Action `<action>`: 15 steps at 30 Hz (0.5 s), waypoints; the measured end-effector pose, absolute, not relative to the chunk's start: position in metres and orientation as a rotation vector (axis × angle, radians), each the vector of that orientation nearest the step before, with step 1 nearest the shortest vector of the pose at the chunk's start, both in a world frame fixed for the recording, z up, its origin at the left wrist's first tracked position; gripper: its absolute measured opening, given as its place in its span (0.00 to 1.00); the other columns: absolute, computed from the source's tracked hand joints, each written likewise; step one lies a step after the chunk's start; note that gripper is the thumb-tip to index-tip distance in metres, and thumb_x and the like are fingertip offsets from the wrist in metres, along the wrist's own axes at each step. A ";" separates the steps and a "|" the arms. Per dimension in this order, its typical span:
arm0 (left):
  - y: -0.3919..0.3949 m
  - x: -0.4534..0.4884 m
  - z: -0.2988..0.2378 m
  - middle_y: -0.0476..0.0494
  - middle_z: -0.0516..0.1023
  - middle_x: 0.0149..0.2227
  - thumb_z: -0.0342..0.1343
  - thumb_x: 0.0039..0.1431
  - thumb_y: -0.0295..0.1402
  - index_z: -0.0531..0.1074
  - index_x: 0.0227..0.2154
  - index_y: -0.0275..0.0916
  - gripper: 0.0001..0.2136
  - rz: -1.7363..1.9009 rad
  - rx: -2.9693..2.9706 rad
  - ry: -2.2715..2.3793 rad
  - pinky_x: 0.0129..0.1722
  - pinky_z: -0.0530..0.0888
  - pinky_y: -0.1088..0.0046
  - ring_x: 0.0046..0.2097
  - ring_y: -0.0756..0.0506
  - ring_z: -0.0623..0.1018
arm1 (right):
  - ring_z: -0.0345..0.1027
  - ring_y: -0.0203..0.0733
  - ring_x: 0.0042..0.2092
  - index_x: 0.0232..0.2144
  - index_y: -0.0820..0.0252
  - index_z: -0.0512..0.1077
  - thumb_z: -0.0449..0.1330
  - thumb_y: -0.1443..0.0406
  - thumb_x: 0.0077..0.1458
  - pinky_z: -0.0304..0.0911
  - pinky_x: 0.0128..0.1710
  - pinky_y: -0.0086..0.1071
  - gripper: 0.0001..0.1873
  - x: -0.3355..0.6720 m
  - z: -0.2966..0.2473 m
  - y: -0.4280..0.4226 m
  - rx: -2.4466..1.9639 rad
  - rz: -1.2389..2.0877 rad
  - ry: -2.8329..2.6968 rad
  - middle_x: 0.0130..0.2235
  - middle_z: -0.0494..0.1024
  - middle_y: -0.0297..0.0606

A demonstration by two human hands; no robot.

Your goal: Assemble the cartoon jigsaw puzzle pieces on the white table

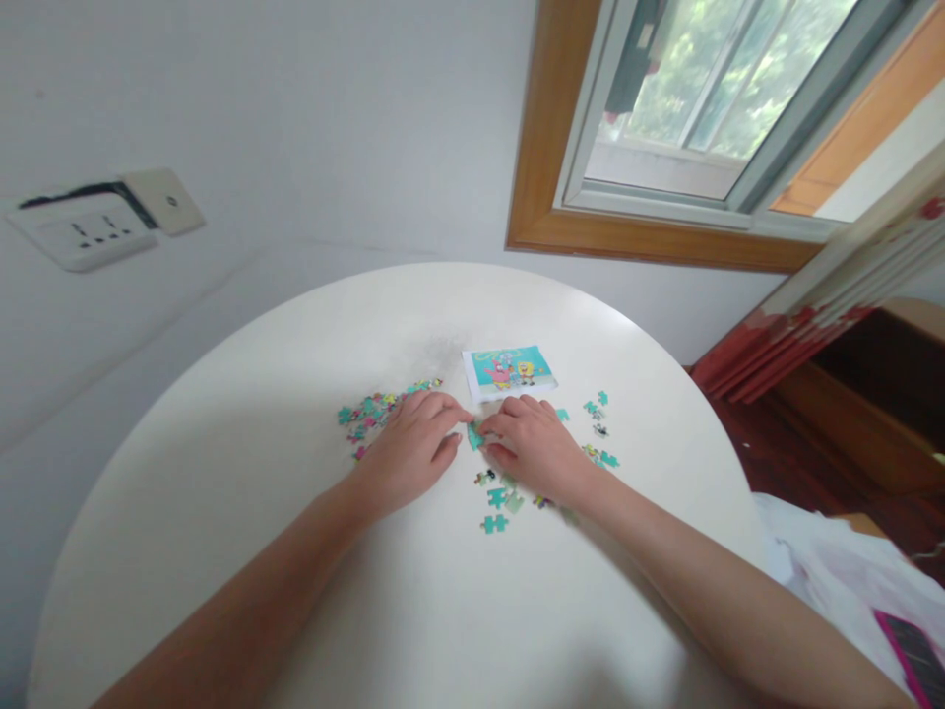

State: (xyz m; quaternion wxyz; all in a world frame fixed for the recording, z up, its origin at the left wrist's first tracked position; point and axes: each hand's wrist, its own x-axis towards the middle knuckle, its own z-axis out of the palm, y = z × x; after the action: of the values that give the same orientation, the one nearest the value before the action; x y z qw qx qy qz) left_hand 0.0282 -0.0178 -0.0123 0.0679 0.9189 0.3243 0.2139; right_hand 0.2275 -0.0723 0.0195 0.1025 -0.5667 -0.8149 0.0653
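Note:
A teal jigsaw puzzle piece (474,436) lies on the white round table between my two hands. My right hand (540,448) has its fingers curled with the tips closed on the piece's right edge. From the other side, my left hand (414,443) reaches in, index fingertip at the piece's upper left, thumb held apart from it. Under and beside the left hand spreads a pile of mixed puzzle pieces (369,409), partly covered. Below the right hand lie several loose pieces (497,497), some hidden by the palm.
A picture card (513,371) with cartoon figures lies just beyond my hands. More pieces (601,458) are scattered to the right. The round white table (243,443) stands against a wall with a socket (95,231). A white plastic bag (819,561) is beyond the right edge.

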 end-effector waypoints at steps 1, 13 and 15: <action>-0.018 0.028 -0.012 0.42 0.71 0.46 0.48 0.60 0.26 0.71 0.44 0.40 0.12 0.648 2.766 0.984 0.54 0.64 0.57 0.51 0.40 0.68 | 0.62 0.43 0.45 0.43 0.53 0.75 0.58 0.64 0.58 0.51 0.42 0.36 0.11 0.227 0.019 -0.072 -1.673 0.193 -2.404 0.40 0.72 0.38; -0.018 0.029 -0.011 0.42 0.71 0.45 0.49 0.60 0.27 0.71 0.44 0.40 0.11 0.641 2.779 0.983 0.53 0.64 0.57 0.50 0.40 0.68 | 0.64 0.44 0.45 0.40 0.54 0.75 0.60 0.62 0.57 0.51 0.42 0.36 0.08 0.224 0.018 -0.072 -1.704 0.168 -2.360 0.39 0.73 0.37; -0.018 0.029 -0.011 0.42 0.71 0.45 0.49 0.60 0.27 0.71 0.44 0.40 0.11 0.626 2.779 0.986 0.53 0.64 0.57 0.50 0.40 0.68 | 0.64 0.44 0.44 0.40 0.54 0.75 0.60 0.61 0.57 0.51 0.42 0.36 0.09 0.225 0.018 -0.073 -1.689 0.174 -2.357 0.40 0.73 0.37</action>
State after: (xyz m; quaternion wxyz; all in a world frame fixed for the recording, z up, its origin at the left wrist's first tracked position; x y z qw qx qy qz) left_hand 0.0291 -0.0184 -0.0106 0.0636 0.9200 0.3264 0.2074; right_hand 0.2246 -0.0729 0.0180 0.1183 -0.5774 -0.8057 0.0594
